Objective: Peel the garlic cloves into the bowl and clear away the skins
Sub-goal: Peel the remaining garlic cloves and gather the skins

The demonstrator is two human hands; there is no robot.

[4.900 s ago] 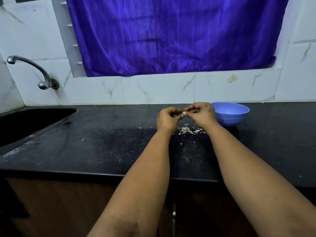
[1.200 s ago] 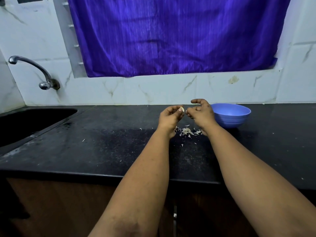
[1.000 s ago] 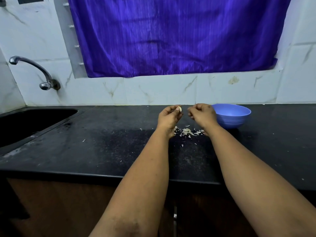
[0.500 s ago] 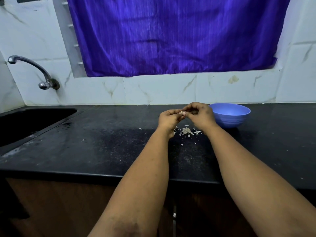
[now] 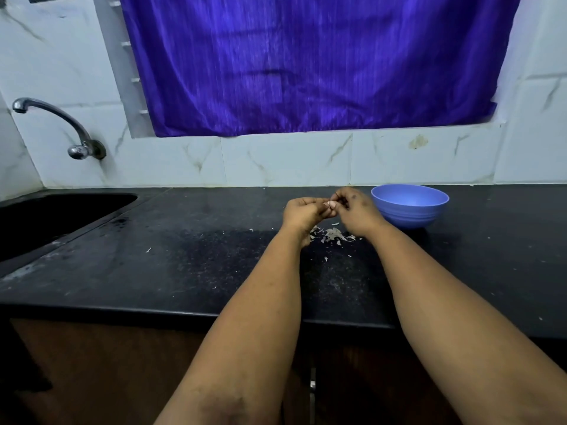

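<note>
Both hands meet above the black worktop point(image 5: 190, 265), out in front of the person and just left of the blue bowl point(image 5: 410, 206). The left hand point(image 5: 302, 213) has its fingers curled round a pale garlic clove point(image 5: 332, 204), pinching it so the tip pokes out toward the other hand. The right hand point(image 5: 356, 211) comes in from the bowl side, fingertips closed on that exposed end, and by the look of it picking at the skin. One hand steadies, one hand strips: that's the sensible split for something this small and slippery.

Directly beneath the hands lies a little heap of papery skins point(image 5: 333, 234), with stray flakes scattered across the worktop toward the sink point(image 5: 58, 219). Working right above the heap means the peelings drop in one spot, which should make the sweep-up easier later.

The bowl sits within easy reach of the right hand, well placed for dropping the bare clove in. What's inside it I can't make out from this angle.

Peeling is under way, then; the clear-away is not yet begun.
</note>
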